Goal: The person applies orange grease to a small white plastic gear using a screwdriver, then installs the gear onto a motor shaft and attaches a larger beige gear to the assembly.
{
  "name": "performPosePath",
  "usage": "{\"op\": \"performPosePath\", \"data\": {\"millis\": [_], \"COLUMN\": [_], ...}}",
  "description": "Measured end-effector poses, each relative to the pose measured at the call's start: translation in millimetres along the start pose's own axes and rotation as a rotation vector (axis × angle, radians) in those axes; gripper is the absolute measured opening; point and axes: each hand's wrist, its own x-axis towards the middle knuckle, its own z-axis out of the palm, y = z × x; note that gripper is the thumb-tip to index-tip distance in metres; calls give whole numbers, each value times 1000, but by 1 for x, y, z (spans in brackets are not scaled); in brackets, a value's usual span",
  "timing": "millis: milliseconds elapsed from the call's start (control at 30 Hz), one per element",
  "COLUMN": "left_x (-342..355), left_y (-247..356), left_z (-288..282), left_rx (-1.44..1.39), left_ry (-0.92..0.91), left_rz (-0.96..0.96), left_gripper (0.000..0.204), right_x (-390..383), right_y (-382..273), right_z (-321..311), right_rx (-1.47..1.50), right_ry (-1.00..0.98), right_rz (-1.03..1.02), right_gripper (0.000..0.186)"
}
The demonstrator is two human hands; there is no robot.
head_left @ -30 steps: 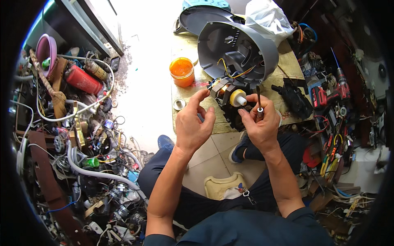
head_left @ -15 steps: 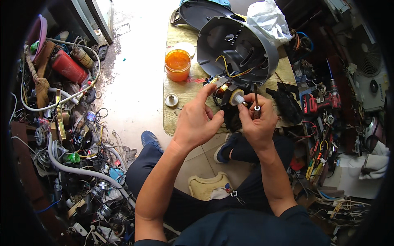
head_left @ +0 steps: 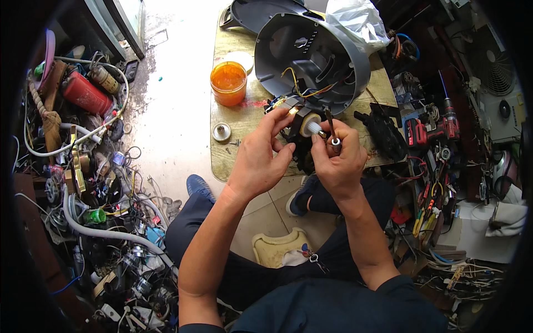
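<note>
A small electric motor (head_left: pixel 298 119) with copper windings and a white plastic gear (head_left: pixel 313 127) stands tilted at the near edge of the wooden table (head_left: pixel 219 161). My left hand (head_left: pixel 258 161) holds its left side, fingers behind it and thumb at the front. At the gear end, my right hand (head_left: pixel 340 162) pinches close to the shaft tip with thumb and index finger. The same hand grips a slim dark tool (head_left: pixel 335 143) with a round metal end; its exact kind is unclear. Coloured wires run from the motor into a dark grey round housing (head_left: pixel 266 66).
An orange grease jar (head_left: pixel 228 89) and a small round metal part (head_left: pixel 221 131) stand left on the table. Black parts (head_left: pixel 383 136) lie right, near a red cordless drill (head_left: pixel 416 132). A plastic bag (head_left: pixel 358 22) sits behind. Piled scrap and hoses (head_left: pixel 111 233) fill the left floor.
The whole view has shifted, so the table and hands appear slightly further left. Both hands keep their places on the motor, and the right hand still grips the slim tool.
</note>
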Motion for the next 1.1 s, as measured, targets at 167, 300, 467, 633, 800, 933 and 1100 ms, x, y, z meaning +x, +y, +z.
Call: {"op": "performPosePath", "data": {"millis": [167,300,467,633,800,933,1100], "left_x": [0,0,0,0,0,0,0], "left_y": [3,3,3,0,1,1,-2], "left_z": [-1,-1,-1,-1,0,0,-1], "left_rx": [26,30,41,42,29,21,18], "left_ry": [15,24,23,29,23,19,17], "left_rz": [-17,-21,-34,-25,-22,-25,-11], "left_gripper": [68,66,65,63,61,61,62], "right_x": [-4,-7,-8,-9,-8,-9,-8], "right_y": [5,6,7,5,7,11,11], "right_z": [5,9,12,7,6,11,13], "right_rx": [-18,3,22,87,120,163,104], "right_ry": [25,54,75,29,45,62,67], "right_rz": [-11,-2,0,90,122,134,53], "right_gripper": [32,32,33,34,36,36,35]}}
